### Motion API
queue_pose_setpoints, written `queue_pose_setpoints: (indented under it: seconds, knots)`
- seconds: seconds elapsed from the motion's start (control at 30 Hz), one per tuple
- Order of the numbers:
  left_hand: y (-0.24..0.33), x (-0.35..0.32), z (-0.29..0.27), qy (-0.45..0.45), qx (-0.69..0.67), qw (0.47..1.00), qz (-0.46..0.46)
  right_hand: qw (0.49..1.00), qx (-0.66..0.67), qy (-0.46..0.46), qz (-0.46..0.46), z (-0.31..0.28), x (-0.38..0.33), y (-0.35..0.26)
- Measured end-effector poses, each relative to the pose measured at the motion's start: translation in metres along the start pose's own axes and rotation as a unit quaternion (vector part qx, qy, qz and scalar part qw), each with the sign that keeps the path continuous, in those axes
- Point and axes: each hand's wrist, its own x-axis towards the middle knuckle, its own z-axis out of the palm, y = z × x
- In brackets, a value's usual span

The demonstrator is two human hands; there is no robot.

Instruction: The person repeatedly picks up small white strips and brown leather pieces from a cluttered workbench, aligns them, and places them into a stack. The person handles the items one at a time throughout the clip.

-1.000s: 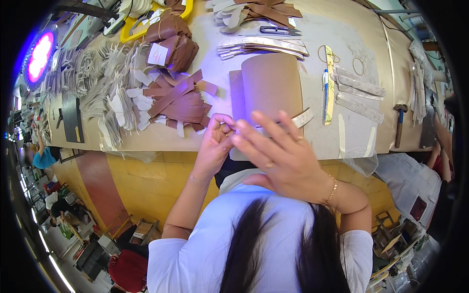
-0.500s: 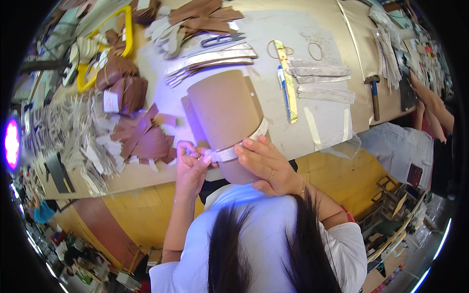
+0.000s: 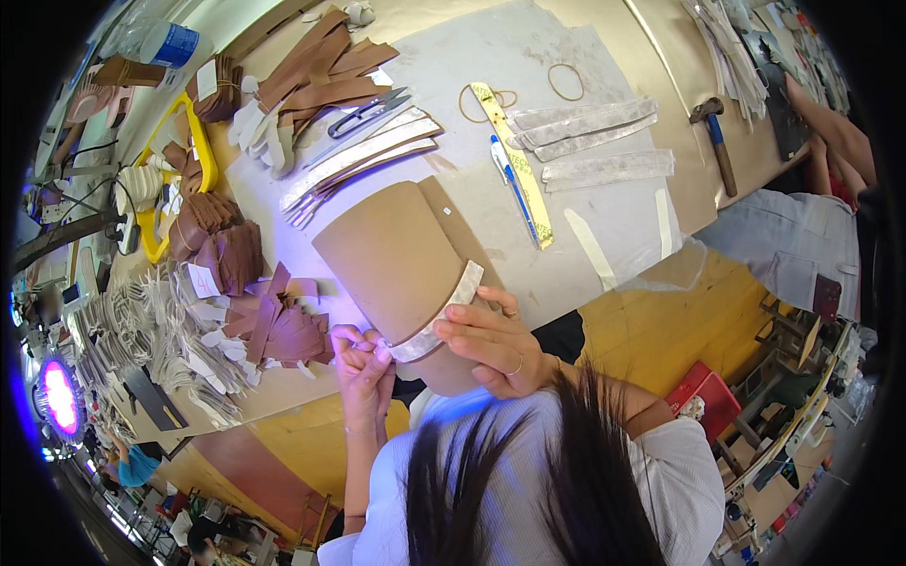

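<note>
A tan-brown sheet panel (image 3: 382, 259) curves over the table's near edge, with another brown panel (image 3: 460, 226) partly hidden beneath it. Across its near part runs a whitish strip (image 3: 462, 288), lying flat along a crosswise edge. My left hand (image 3: 361, 373) pinches at the strip's left end, thumb against fingertips. Spread over the strip's middle and the panel is my right hand (image 3: 495, 347), its fingers pressing the strip while the thumb rests lower on the panel. The underside of the panel is hidden.
Beyond the panel lie whitish strips (image 3: 363, 156), thread snips (image 3: 368, 111), a yellow tape measure strip (image 3: 514, 165) and a blue pen (image 3: 512, 189). Brown leather pieces (image 3: 288, 321) pile up at left. A hammer (image 3: 714, 146) lies right, near a co-worker's arm (image 3: 830, 123).
The whole view has shifted and turned, so the panel and hands appear lower and more tilted. My left fingers have drawn in tighter at the strip's end; my right hand stays on the strip.
</note>
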Motion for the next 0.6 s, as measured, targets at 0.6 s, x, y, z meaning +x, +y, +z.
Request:
queue_pose_setpoints:
  seconds: [0.6]
  knots:
    - [0.042,0.014,0.004,-0.087,0.153,0.983,0.043,0.908,0.239,0.120,0.322,-0.022,0.006,0.011]
